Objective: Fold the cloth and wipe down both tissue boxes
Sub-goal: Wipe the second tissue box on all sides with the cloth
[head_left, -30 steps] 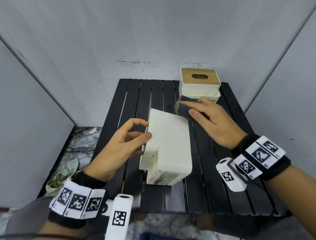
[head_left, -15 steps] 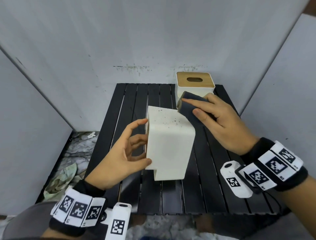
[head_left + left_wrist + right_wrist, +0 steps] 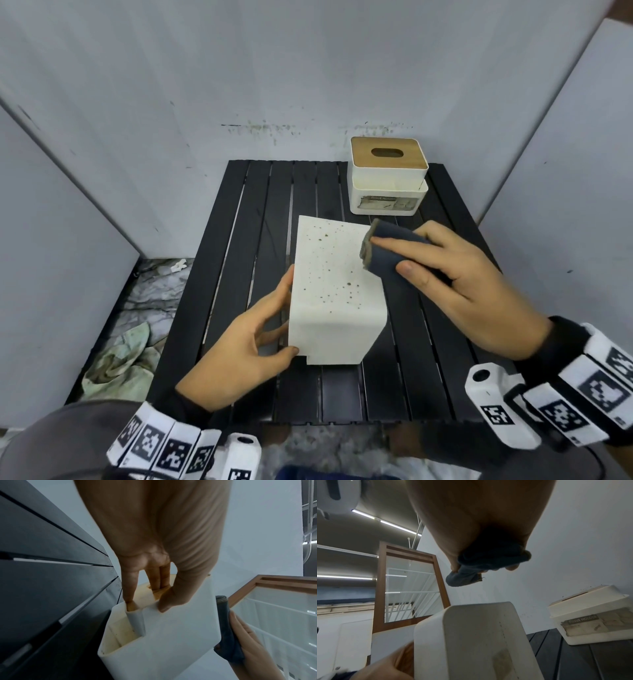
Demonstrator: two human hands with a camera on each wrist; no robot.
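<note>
The left hand [image 3: 246,346] grips the white tissue box [image 3: 337,298] by its open side, tipped up over the black slatted table [image 3: 246,219]. The right hand [image 3: 459,284] pinches the folded dark cloth [image 3: 387,253] against the box's spotty face, and the wooden-lid tissue box [image 3: 388,178] sits at the back of the table

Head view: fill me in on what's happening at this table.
A person is cleaning tissue boxes on a black slatted table. The left hand grips a white tissue box turned so a face speckled with dark spots points up. The right hand holds a folded dark blue cloth against that box's far right edge. A second tissue box with a wooden lid stands upright at the table's back right, untouched.
</note>
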